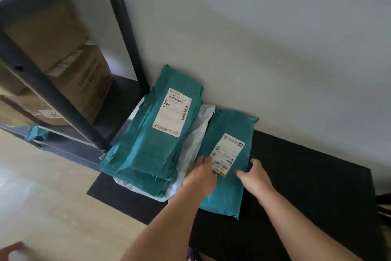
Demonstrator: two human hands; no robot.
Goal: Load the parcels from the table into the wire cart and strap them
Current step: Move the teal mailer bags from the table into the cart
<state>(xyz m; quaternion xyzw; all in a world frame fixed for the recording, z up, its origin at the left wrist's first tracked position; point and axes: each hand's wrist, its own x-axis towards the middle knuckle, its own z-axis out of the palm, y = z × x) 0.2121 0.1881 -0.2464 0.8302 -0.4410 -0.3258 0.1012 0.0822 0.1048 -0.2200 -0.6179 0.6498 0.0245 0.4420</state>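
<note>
A flat teal parcel [227, 133] with a white label lies on the black table [313, 188] against the wall. My left hand [201, 174] rests on its left edge and my right hand [255, 177] on its right edge, fingers laid over the parcel. To the left is a stack of teal parcels [152, 133] with a labelled one on top, lying over a white parcel [192, 144]. The wire cart is out of sight.
A dark metal shelf rack [63, 99] with cardboard boxes [84, 83] stands left of the table. A teal parcel scrap [37, 132] sits on its low shelf. Pale floor [42, 197] lies at lower left. A blurred body part [12, 250] shows at the bottom left corner.
</note>
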